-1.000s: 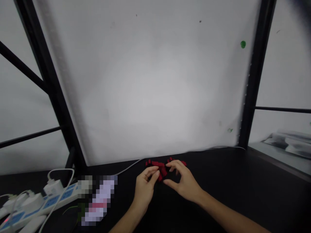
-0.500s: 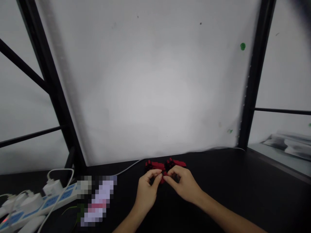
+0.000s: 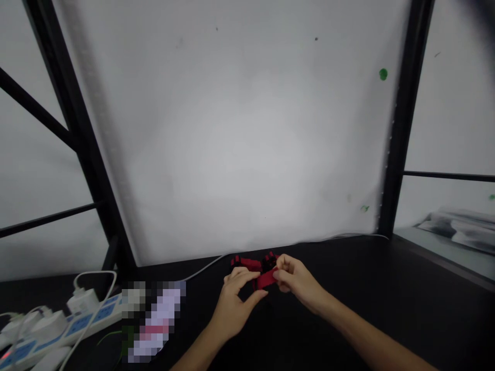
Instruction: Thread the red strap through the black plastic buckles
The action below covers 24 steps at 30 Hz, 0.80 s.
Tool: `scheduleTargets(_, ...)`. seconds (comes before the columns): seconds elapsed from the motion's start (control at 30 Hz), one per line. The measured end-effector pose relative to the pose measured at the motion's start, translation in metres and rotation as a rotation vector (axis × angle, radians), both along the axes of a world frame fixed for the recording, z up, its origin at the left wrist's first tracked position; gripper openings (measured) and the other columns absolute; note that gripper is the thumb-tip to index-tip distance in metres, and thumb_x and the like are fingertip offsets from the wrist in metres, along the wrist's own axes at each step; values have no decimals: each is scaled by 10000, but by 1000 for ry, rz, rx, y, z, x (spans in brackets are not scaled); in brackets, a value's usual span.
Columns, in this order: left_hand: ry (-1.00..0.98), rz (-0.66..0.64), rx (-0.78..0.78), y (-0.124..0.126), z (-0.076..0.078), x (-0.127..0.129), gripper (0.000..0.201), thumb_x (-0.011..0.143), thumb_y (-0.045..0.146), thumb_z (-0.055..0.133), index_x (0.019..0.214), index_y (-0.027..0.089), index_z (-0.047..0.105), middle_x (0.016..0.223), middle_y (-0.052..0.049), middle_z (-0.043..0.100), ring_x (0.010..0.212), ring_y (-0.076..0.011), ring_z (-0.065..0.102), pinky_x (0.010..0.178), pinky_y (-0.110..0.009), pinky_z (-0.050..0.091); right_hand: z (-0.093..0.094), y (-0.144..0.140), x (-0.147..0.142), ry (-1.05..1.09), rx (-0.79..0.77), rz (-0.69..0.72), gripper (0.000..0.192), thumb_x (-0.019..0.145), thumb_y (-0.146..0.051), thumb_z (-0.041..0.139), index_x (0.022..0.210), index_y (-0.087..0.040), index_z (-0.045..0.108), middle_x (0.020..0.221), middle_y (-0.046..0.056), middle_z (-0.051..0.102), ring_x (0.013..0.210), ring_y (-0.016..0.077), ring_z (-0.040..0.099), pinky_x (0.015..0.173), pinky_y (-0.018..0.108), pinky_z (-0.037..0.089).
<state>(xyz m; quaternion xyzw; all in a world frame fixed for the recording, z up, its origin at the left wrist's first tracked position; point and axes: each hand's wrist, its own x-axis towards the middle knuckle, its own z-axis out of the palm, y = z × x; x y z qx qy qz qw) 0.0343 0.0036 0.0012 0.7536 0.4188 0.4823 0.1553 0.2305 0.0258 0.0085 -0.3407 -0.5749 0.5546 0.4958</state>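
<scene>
A small heap of red and black pieces lies on the black table close to the white backdrop. My right hand pinches one flat red piece and holds it just in front of the heap. My left hand touches the same red piece from the left, with thumb and fingers closed around its end. What the pieces are exactly is too small to tell.
A white backdrop hangs between two black frame posts. A white and blue power strip with plugs and white cables lies at the left, beside a blurred-out object. A thin cable runs along the backdrop's foot.
My right hand has lifted a flat red piece out of the heap and drawn it toward me. My left hand shifted to grip its left end.
</scene>
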Motion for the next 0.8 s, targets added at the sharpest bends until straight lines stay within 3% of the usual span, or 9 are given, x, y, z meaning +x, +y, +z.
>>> scheduleTargets(0.1,-115,-140,-93,1,2,-5,259,785,291,720,1040,255,742,1015,-58,699,985,-241,636,922,-399,468,11,-1,14,-97,-58,226,325,665,-261,779,920,-180,596,635,-43,628,535,102,540,533,223,371)
scheduleTargets(0.23,-157,-313,-295,1,1,-7,245,841,333,673,1043,218,751,970,-67,740,908,-227,663,863,-352,498,15,-5,22,-253,-26,380,259,689,-336,806,792,-141,670,632,6,670,572,126,588,555,241,371)
scheduleTargets(0.4,-202,-443,-427,-1,-1,-4,334,842,397,677,1079,172,745,970,-81,757,899,-250,666,850,-356,499,3,-8,7,-65,73,257,231,686,-336,832,726,-161,687,679,-42,565,638,95,492,634,239,368)
scheduleTargets(0.57,-356,-451,-452,-4,-4,3,326,881,421,639,982,142,774,846,-58,748,813,-222,645,780,-313,482,-9,-10,-12,118,143,167,264,740,-367,797,712,-181,613,735,-45,507,671,104,485,658,248,387)
scheduleTargets(0.7,-517,-395,-500,-9,-5,10,373,848,474,668,815,120,781,691,-34,701,676,-175,605,655,-259,460,-8,-15,-10,37,281,76,283,759,-390,777,681,-183,600,926,0,532,783,131,514,707,266,421)
scheduleTargets(0.8,-656,-337,-573,-9,-2,13,377,802,495,709,811,125,779,689,-44,713,665,-182,627,646,-266,479,0,-19,-2,-191,464,21,223,854,-403,669,756,-204,685,1139,49,533,865,160,532,797,322,450)
